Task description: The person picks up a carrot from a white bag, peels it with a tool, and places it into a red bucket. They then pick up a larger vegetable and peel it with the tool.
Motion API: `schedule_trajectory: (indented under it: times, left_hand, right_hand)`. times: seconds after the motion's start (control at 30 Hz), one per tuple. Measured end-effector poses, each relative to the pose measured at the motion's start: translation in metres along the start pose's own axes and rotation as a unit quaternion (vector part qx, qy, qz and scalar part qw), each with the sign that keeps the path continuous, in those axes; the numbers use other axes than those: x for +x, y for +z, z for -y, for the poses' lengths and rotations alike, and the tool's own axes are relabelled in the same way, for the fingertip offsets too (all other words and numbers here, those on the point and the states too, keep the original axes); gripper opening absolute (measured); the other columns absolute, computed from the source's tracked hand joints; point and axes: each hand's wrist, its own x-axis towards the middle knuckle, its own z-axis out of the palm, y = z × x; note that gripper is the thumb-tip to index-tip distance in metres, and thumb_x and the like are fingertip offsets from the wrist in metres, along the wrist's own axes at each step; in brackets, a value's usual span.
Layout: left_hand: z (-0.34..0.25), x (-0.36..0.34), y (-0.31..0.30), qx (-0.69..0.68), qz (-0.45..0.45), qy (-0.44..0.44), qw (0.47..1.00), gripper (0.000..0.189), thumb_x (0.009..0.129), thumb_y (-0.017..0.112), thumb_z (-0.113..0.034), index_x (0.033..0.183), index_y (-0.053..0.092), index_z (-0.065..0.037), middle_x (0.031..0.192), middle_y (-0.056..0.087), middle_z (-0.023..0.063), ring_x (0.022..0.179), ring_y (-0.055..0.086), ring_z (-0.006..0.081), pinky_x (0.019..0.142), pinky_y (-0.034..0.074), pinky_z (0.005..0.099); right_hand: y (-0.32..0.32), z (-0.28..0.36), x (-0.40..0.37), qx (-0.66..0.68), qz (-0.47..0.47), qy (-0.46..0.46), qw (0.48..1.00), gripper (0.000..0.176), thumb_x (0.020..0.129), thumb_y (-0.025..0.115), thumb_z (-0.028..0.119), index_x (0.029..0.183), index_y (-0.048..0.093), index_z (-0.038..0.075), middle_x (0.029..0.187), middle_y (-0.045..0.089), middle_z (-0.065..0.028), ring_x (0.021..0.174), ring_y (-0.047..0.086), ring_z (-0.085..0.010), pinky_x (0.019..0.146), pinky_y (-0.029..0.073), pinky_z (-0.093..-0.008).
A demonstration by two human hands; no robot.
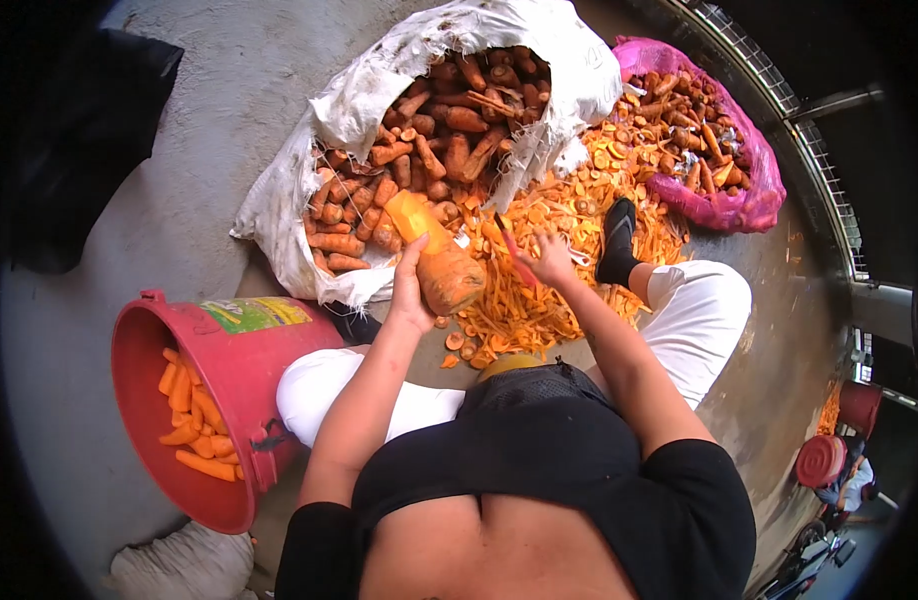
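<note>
The left hand point(409, 287) has its fingers clamped round the flank of a large carrot point(451, 283), whose bare orange end points to 11 o'clock and rough-skinned end to 5. Gripping it there probably leaves both ends exposed. At 3 o'clock from it, the right hand point(551, 262) has its fingers closed on a red-handled tool point(514, 248), its tip aimed at 11 o'clock and apart from the carrot; the blade type cannot be told. Around and below them, out to 1 o'clock, peelings point(489, 315) spread on the floor, presumably where they drop. At 11 o'clock a white sack point(584, 60) gapes, baring unpeeled carrots point(464, 120), likely for easy reach. A pink bag point(767, 190) of carrots sits at 2. At 8, beside the left leg, a red bucket point(264, 350) holds peeled carrots point(194, 405), perhaps keeping them off the skins.
</note>
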Motion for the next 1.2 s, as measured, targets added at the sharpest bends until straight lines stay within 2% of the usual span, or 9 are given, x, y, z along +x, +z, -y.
schedule_trajectory:
  times: [0.07,0.2,0.57,0.7,0.8,0.9,1.0,1.1,1.2]
  left_hand:
    - [0.002,0.005,-0.001,0.029,-0.009,0.016,0.999,0.048,0.089,0.064,-0.041,0.121,0.052,-0.007,0.107,0.062,0.0095,0.099,0.064,0.0236,0.088,0.054,0.0412]
    - [-0.002,0.012,-0.003,0.061,0.003,-0.005,0.998,0.049,0.090,0.063,-0.041,0.122,0.053,-0.005,0.109,0.063,0.0104,0.099,0.064,0.0225,0.088,0.054,0.0391]
    - [0.010,0.016,-0.015,0.026,-0.056,-0.045,0.997,0.051,0.092,0.058,-0.044,0.126,0.054,-0.008,0.113,0.064,0.0080,0.102,0.063,0.0218,0.092,0.051,0.0388]
    - [0.004,0.015,-0.012,-0.007,-0.021,-0.068,0.997,0.051,0.092,0.057,-0.045,0.126,0.054,-0.007,0.114,0.064,0.0090,0.103,0.064,0.0231,0.092,0.051,0.0408]
    - [-0.001,0.012,-0.006,-0.036,0.016,-0.055,0.998,0.055,0.095,0.050,-0.046,0.130,0.050,-0.004,0.114,0.064,0.0173,0.098,0.066,0.0324,0.089,0.053,0.0455]
    - [-0.010,0.005,0.000,-0.047,0.069,-0.053,0.995,0.055,0.096,0.049,-0.047,0.130,0.050,-0.004,0.113,0.063,0.0186,0.097,0.066,0.0326,0.088,0.054,0.0460]
    - [-0.013,0.000,0.003,-0.058,0.094,-0.040,0.993,0.055,0.096,0.049,-0.047,0.130,0.050,-0.004,0.112,0.063,0.0189,0.098,0.066,0.0331,0.088,0.054,0.0458]
    - [-0.015,-0.011,0.004,-0.084,0.120,-0.040,0.988,0.056,0.095,0.049,-0.049,0.129,0.050,-0.004,0.110,0.063,0.0196,0.098,0.066,0.0335,0.089,0.054,0.0458]
    - [-0.017,-0.023,0.003,-0.095,0.163,-0.030,0.982,0.056,0.095,0.047,-0.050,0.129,0.051,-0.005,0.110,0.063,0.0193,0.099,0.065,0.0336,0.090,0.053,0.0454]
  right_hand:
    - [0.005,-0.033,0.015,0.023,-0.022,0.041,0.999,0.060,0.086,0.065,0.042,0.130,0.051,0.003,0.126,0.053,-0.0235,0.121,0.048,-0.0389,0.099,0.042,-0.0454]
    - [0.000,-0.084,0.017,0.028,0.062,0.268,0.961,0.058,0.086,0.065,0.040,0.131,0.050,0.006,0.127,0.053,-0.0176,0.121,0.049,-0.0345,0.097,0.044,-0.0450]
    - [0.029,-0.093,0.011,-0.077,0.041,0.180,0.980,0.049,0.087,0.064,0.038,0.129,0.053,0.015,0.122,0.056,-0.0163,0.117,0.050,-0.0338,0.095,0.042,-0.0460]
    - [0.022,-0.098,0.018,-0.149,0.061,0.151,0.975,0.041,0.087,0.063,0.038,0.117,0.054,0.012,0.114,0.059,-0.0191,0.112,0.055,-0.0353,0.091,0.043,-0.0471]
    - [0.011,-0.100,0.029,-0.083,0.173,0.121,0.974,0.036,0.090,0.058,0.036,0.116,0.056,0.012,0.120,0.052,-0.0195,0.100,0.059,-0.0384,0.089,0.044,-0.0475]
    - [0.003,-0.087,0.026,-0.011,0.099,0.056,0.993,0.037,0.090,0.056,0.032,0.116,0.049,0.007,0.098,0.063,-0.0200,0.089,0.063,-0.0398,0.079,0.047,-0.0484]
    - [-0.009,-0.069,0.037,0.178,0.045,0.096,0.978,0.033,0.094,0.054,0.023,0.119,0.045,0.005,0.084,0.065,-0.0150,0.070,0.066,-0.0314,0.061,0.049,-0.0424]
    - [-0.039,-0.040,0.039,0.404,0.041,0.137,0.904,0.025,0.098,0.050,0.014,0.121,0.045,0.006,0.077,0.060,-0.0085,0.051,0.058,-0.0174,0.046,0.045,-0.0315]
    - [-0.085,-0.005,0.023,0.504,0.051,0.099,0.856,0.028,0.100,0.051,0.023,0.123,0.050,0.007,0.072,0.053,-0.0015,0.050,0.046,-0.0095,0.046,0.037,-0.0264]
